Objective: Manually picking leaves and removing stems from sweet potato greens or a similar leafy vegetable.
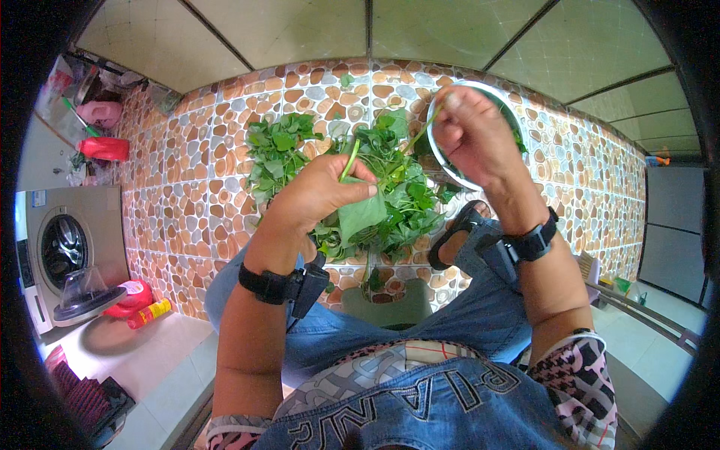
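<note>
My left hand [320, 188] pinches a green leaf stalk between thumb and fingers, with a broad leaf [363, 214] hanging below it. Higher and to the right, my right hand [478, 135] grips the end of a thin green stem [423, 132] that slants down toward the greens. Part of a white-rimmed basin [431, 135] shows behind that hand, with green leaves inside. Under my left hand spreads a heap of leafy greens [413, 191] on the floor. Another bunch of greens [275, 149] lies to its left.
Patterned tiles [185, 225] cover the floor. At the left stand a front-loading washing machine [79, 242], a red bottle [104, 148] and a pink jug [100, 114]. My sandalled foot [453, 242] is beside the heap. A glass-panelled wall [315, 34] bounds the far side.
</note>
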`<state>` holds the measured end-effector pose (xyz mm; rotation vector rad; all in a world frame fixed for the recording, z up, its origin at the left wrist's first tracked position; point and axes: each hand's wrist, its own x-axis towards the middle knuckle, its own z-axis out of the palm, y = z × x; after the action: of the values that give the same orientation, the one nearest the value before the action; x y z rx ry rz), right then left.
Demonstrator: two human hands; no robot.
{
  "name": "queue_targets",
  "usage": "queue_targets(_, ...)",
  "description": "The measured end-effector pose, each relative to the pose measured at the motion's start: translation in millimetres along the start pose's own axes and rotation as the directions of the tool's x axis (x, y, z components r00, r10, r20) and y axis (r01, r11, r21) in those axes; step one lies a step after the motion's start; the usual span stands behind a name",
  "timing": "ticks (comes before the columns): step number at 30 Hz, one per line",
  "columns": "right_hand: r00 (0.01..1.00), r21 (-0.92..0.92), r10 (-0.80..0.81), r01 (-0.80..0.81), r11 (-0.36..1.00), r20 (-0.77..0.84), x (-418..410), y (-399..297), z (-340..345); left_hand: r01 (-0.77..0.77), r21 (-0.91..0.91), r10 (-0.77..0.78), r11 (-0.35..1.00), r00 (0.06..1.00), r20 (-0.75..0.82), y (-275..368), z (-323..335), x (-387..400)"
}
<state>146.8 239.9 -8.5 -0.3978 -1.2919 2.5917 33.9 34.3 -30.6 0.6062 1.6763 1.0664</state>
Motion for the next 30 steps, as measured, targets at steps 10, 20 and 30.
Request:
queue_targets(10, 0.994, 0.535, -0.103, 0.074, 0.842, 0.024, 2, -46, -45, -0.072, 0.487, 0.057, 0.871, 0.997, 0.045, -10, -3, 5)
queue_targets(20, 0.972, 0.285, 0.211, -0.233, 0.93, 0.105, 2, 21, -8, -0.179, -0.194, 0.154, 0.965, 0.979, -0.135, 11, 11, 3)
queue_targets(30, 0.953, -0.729, -0.302, 0.222, 0.648, 0.022, 7, 30, 8, -0.162, -0.122, 0.142, 0.979, 0.978, -0.155, 5, 0, 1)
